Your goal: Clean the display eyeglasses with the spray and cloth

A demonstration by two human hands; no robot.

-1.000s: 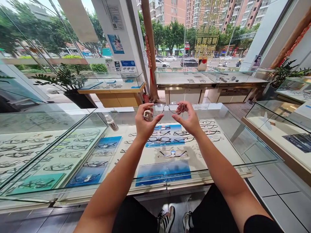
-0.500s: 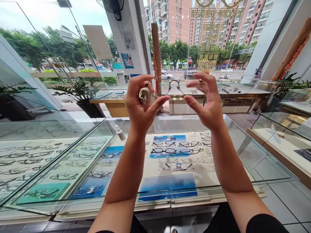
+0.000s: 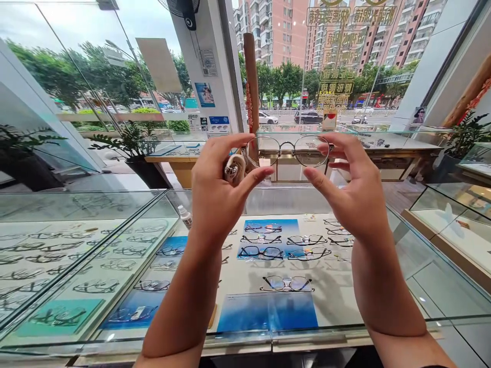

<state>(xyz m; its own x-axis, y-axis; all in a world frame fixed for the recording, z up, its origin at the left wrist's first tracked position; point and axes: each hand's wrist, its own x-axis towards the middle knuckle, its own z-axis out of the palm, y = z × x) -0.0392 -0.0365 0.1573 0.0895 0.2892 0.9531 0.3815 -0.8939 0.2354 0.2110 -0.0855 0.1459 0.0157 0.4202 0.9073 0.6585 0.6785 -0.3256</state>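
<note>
Eyeglasses (image 3: 287,144) with round thin rims appear higher and larger than a second ago, above the glass display case (image 3: 333,306), leaving lens centres unobstructed. Left hand (image 3: 219,179) and right hand (image 3: 355,186) clamp opposite outer edges; left also holds a pale rolled item (image 3: 237,167).

Round, clear, thin-rimmed eyeglasses (image 3: 287,144) are held level in midair, a bunched pale cloth (image 3: 235,167) beside them.

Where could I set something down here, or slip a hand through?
The counter's glass top looks bare between the forearms and right of the right one; a hand could probably pass below the held glasses. It's tighter by the left hand, its cloth and the spray bottle. Beneath the glass, it's crowded with rows of frames.
</note>
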